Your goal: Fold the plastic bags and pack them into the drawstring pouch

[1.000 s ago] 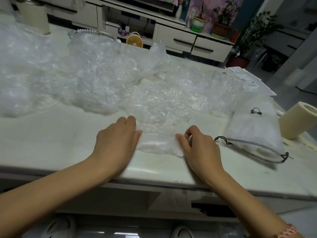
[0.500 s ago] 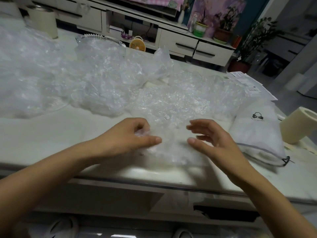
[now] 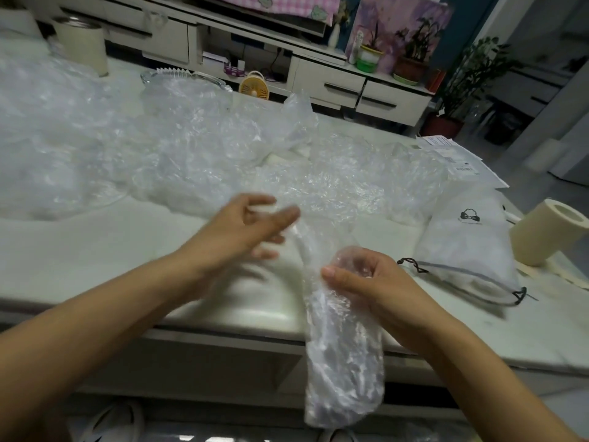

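Since that plastic bag (image 3: 344, 362) is dangling off the table (image 3: 95, 250) edge w/ only the right hand (image 3: 376, 282) clamped round its upper part, it could prob slip out. It's thin slick film, crinkly, see-through, bunched into a long limp tube. Left hand (image 3: 242, 231) is blurry, fingers spread apart, gripping nothing afaict, so no backup.

Further back on the right the drawstring pouch (image 3: 462, 250) lies on the table, frosted white, dark cord. A springy fold might pop open b4 going in.

Behind that, the pile of bags (image 3: 159, 148) is puffy, crumpled and shiny, so a stray sweep could drag it along.
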